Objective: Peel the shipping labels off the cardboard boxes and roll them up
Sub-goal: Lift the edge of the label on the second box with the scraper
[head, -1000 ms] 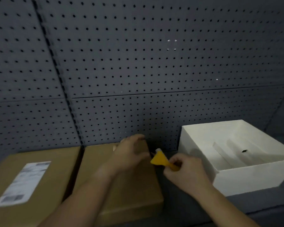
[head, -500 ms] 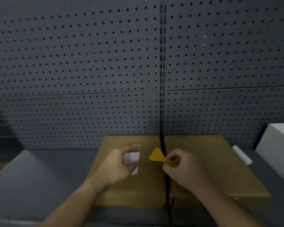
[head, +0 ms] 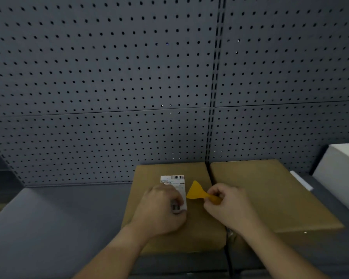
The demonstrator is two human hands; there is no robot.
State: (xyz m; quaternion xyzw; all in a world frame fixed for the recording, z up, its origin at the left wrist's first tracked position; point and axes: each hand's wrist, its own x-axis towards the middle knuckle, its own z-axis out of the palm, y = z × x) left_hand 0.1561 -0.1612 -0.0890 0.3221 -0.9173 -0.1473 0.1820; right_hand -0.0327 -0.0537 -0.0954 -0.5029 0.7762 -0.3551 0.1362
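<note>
- The shipping label (head: 174,185) lies on top of the left cardboard box (head: 197,224), toward its far side; the right cardboard box (head: 274,198) sits just beside it on the grey table (head: 54,222) and shows no label on its top.
- The left hand (head: 161,210) rests on the label's near part with fingers curled at the lower barcode; whether it pinches a lifted corner cannot be told.
- The right hand (head: 228,206) grips the handle of a yellow scraper (head: 195,191), whose blade points at the label's right edge, just beside it.
- Risk: a steep blade could gouge the cardboard or tear the label (thin paper, by appearance), leaving scraps that will not roll.
- Risk: a slipping blade could strike the left hand's fingers, which lie close to its path.
- Risk: the box, held only by the left hand, could slide left under the push.
</note>
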